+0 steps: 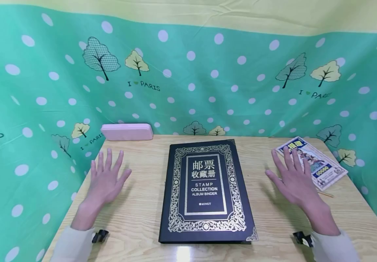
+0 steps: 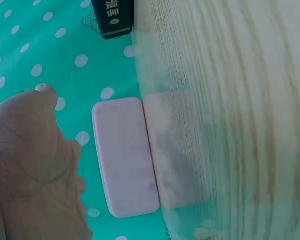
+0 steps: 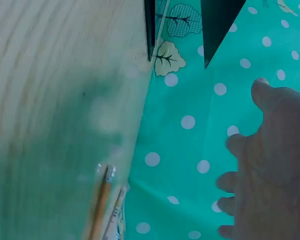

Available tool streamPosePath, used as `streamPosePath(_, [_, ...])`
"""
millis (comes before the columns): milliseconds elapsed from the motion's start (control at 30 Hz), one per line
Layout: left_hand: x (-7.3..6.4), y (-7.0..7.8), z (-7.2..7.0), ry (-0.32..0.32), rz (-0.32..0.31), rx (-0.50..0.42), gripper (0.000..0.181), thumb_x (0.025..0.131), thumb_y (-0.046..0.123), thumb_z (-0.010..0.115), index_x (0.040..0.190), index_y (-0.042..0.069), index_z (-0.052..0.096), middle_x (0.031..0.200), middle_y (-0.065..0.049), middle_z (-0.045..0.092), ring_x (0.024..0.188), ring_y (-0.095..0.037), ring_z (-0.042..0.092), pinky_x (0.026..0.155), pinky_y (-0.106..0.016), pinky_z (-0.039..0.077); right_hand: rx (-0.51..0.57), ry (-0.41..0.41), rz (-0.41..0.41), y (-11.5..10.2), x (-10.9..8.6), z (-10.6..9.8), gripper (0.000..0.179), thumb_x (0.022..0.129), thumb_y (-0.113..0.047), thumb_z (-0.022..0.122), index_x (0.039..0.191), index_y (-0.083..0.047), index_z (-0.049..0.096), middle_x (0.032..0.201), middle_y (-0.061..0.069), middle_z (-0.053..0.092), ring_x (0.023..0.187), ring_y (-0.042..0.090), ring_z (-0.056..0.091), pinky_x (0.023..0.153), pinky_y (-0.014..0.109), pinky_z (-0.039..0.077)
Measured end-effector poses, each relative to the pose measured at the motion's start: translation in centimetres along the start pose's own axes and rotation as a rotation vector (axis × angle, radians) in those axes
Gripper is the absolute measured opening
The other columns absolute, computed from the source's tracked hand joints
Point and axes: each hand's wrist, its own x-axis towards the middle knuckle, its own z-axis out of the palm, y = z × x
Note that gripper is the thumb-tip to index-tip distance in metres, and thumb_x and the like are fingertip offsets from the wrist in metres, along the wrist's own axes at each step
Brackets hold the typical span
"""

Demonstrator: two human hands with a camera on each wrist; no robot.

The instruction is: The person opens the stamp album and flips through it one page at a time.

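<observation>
A dark stamp album binder (image 1: 205,193) with silver ornament and lettering lies closed on the wooden table, between the two hands. To its left my left hand (image 1: 104,182) is held over the table, fingers spread and holding nothing. My right hand (image 1: 294,180) is spread the same way on the other side, its fingertips overlapping a colourful printed booklet (image 1: 329,169) in the head view. In the left wrist view the left palm (image 2: 34,170) appears near a pink case (image 2: 124,157). The right wrist view shows the right hand (image 3: 275,165) with nothing in it.
At the back left edge stands the pink case (image 1: 127,131). A thin wooden stick (image 1: 326,194) pokes out from under the booklet; in the right wrist view it looks like a pencil (image 3: 100,205). Green dotted cloth (image 1: 208,91) hangs around the table's back and sides.
</observation>
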Motion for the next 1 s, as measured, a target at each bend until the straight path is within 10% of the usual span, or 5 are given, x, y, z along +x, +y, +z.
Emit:
streamPosePath(300, [-0.4, 3.0, 0.9, -0.106, 0.035, -0.134, 0.072, 0.121, 0.04, 0.038, 0.178, 0.007, 0.011, 0.18, -0.033, -0.01, 0.165, -0.055, -0.02, 0.128, -0.076, -0.011, 0.061, 0.148, -0.017, -1.2, 0.2, 0.7, 0.069, 0.12, -0.04, 0.04, 0.173, 0.002, 0.027, 0.173, 0.036, 0.031, 0.159, 0.059, 0.027, 0.127, 0.077, 0.012])
streamPosePath(600, [-2.2, 6.4, 1.7, 0.006, 0.127, -0.2, 0.074, 0.118, 0.036, 0.051, 0.18, 0.015, 0.015, 0.184, -0.026, 0.002, 0.168, -0.053, 0.006, 0.128, -0.078, 0.017, 0.205, 0.353, -0.063, -3.9, -0.2, 1.8, 0.056, 0.108, -0.019, 0.067, 0.157, 0.006, 0.056, 0.146, 0.039, 0.061, 0.132, 0.061, 0.057, 0.113, 0.078, 0.035])
streamPosePath(833, [-4.1, 9.9, 1.9, 0.066, 0.19, -0.267, 0.081, 0.114, 0.034, 0.063, 0.18, 0.019, 0.019, 0.183, -0.015, 0.022, 0.162, -0.049, 0.032, 0.123, -0.075, 0.033, 0.427, 0.25, -0.042, -6.7, -0.9, 2.1, 0.047, 0.109, -0.011, 0.069, 0.153, 0.005, 0.061, 0.133, 0.025, 0.074, 0.117, 0.047, 0.07, 0.105, 0.073, 0.047])
streamPosePath(1000, [-5.3, 12.4, 2.6, 0.037, 0.253, -0.29, 0.083, 0.109, 0.034, 0.071, 0.178, 0.026, 0.027, 0.18, -0.009, 0.032, 0.157, -0.045, 0.043, 0.118, -0.073, 0.041, 0.564, 0.154, 0.013, -8.3, -1.4, 2.2, 0.039, 0.112, -0.016, 0.066, 0.147, 0.003, 0.068, 0.12, 0.013, 0.08, 0.103, 0.03, 0.076, 0.086, 0.041, 0.06])
